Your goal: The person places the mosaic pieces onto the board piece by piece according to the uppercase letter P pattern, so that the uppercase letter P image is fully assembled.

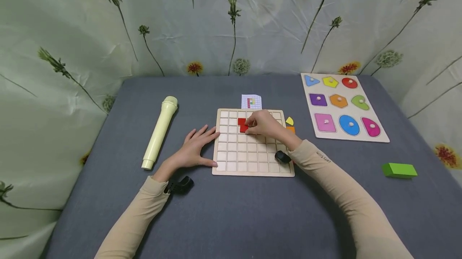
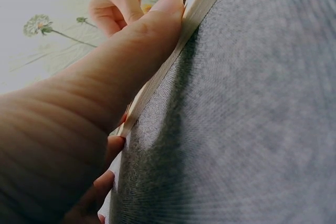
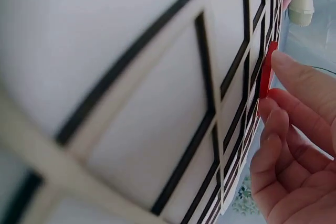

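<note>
A wooden grid board [image 1: 231,166] lies on the table, with a small red square tile [image 1: 241,121] in one of its upper cells. Just below it, my right hand [image 1: 265,124] pinches another red tile [image 3: 267,72] between thumb and fingers, low over the cells. My left hand [image 1: 196,148] is spread at the board's left side, its fingertips and thumb touching the edge. From the left wrist view, the left thumb [image 2: 152,35] presses along the rim. Behind the board lies a small card [image 1: 251,102] printed with a coloured grid pattern.
Yellow [image 1: 290,121] and orange pieces [image 1: 290,130] lie beside the board's right edge, partly behind the right arm. A pale yellow tube [image 1: 160,132] lies at left. A knobbed shape puzzle [image 1: 344,108] is at back right, with a green block [image 1: 399,170] nearer the front.
</note>
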The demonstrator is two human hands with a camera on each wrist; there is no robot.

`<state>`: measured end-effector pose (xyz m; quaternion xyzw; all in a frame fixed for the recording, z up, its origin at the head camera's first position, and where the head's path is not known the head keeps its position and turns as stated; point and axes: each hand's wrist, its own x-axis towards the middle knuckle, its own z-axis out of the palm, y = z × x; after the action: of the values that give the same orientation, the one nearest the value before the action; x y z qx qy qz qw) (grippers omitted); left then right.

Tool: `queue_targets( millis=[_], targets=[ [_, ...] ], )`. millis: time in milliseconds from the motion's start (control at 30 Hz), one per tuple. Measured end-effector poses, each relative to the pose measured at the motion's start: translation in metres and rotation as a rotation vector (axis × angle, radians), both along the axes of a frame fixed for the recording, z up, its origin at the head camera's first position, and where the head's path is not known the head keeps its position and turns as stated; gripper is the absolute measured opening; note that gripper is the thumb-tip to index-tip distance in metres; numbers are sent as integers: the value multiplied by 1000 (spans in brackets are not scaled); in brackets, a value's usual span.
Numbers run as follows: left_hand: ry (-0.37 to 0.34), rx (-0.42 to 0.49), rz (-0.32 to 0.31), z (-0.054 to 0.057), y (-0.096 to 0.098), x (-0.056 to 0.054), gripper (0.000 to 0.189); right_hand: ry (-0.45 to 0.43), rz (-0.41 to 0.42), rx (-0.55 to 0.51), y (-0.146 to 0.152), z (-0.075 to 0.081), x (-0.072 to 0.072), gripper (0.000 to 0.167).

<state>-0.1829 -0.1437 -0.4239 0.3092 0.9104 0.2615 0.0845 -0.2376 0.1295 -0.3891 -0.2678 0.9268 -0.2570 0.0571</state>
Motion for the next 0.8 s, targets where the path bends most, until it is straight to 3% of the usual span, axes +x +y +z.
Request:
queue_targets(
  millis=[500,800],
  targets=[
    [9,5,-7,-2,0,-2,97,-54,53,-44,7,4,4,21],
    [3,-1,-2,-2,0,-2,97,-79,56,-46,27,11,19,21]
  ],
)
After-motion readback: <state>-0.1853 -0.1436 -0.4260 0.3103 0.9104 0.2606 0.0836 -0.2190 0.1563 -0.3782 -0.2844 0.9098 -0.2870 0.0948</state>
